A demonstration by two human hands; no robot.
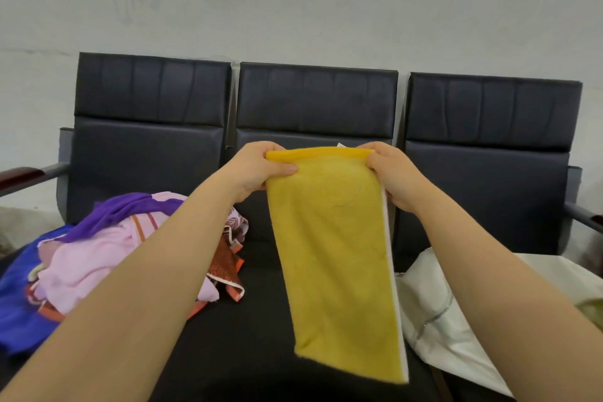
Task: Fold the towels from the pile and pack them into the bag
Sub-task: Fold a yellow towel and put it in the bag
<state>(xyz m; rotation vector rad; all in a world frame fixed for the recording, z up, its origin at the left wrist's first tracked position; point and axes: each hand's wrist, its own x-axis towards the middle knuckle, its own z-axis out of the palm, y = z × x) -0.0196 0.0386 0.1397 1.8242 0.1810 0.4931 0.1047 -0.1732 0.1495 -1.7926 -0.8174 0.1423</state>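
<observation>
Light: soft, even, moderately bright.
Shadows: faint, diffuse.
Distortion: seat backs [316, 98] bow toward the edges.
Sharpness: slightly soft overall.

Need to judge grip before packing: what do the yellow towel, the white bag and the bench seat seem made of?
Yellow towel: soft, matte, fuzzy nap, likely microfibre or terry; white layer shows along its right edge. White bag: thin, creased, slight sheen, probably plastic or coated fabric; unclear which. Bench seat: black, smooth, faintly shiny padded panels, likely faux leather.
</observation>
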